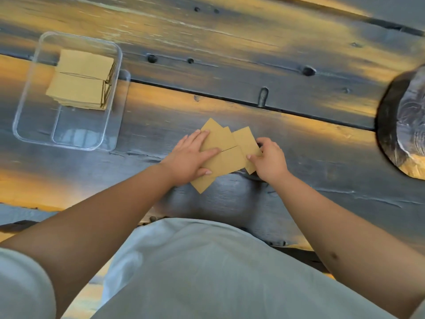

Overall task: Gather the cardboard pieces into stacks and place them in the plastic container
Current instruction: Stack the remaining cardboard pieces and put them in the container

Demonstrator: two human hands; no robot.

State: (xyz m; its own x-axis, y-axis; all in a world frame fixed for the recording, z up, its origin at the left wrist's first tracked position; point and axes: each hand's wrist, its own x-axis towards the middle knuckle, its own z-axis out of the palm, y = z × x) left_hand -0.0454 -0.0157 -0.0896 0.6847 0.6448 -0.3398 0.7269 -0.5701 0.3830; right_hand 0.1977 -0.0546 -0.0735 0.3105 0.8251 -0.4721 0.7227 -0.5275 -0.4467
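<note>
Cardboard pieces (226,149), a fan of thin tan squares overlapping at odd angles, lie on the dark wooden desk (299,171) just in front of me, well apart from the plastic container (110,93) at far left. The container already carries two stacks of cardboard (80,79) side by side in its far half; its near half shows bare plastic. My left hand (190,157) lies flat on the fan's left side, fingers straight and pressing down. My right hand (269,158) is at the right edge; its grip is curled, fingertips pinching the outermost piece.

Handling, as I judge it: the pieces look light, stiff and flat, and likely to slide freely over one another and over the desk. I would square them by pushing inward from opposite edges, then take hold of the stack by its two sides, thumb and fingers spanning its thickness. A loose hold may let the lower pieces slip out.

A dark round object (404,125) sits at the right margin.
</note>
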